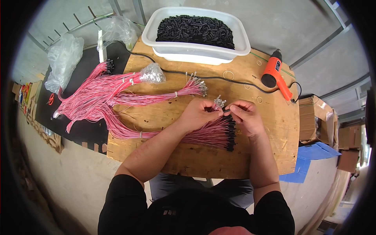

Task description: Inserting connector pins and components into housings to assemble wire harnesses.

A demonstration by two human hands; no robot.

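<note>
My left hand (199, 114) is closed in a pinch on a thin pink wire, close to several loose silver metal terminals (219, 102). Facing it, my right hand (247, 117) pinches a short black sleeve (226, 112) at that wire's end, and the fingertips of both hands nearly meet. Just below them a fan of pink wires (205, 136) lies on the wooden table, its ends covered by a row of black sleeves (230, 138). Exactly how far the sleeve sits over the terminal is hidden by my fingers.
A white tub (192, 53) full of short black sleeves stands at the back. An orange heat gun (274, 72) lies at right, its black cord (211, 77) crossing the table (270, 152). More pink wire bundles (94, 94) spread left near clear plastic bags (64, 58). Cardboard boxes (313, 121) stand right.
</note>
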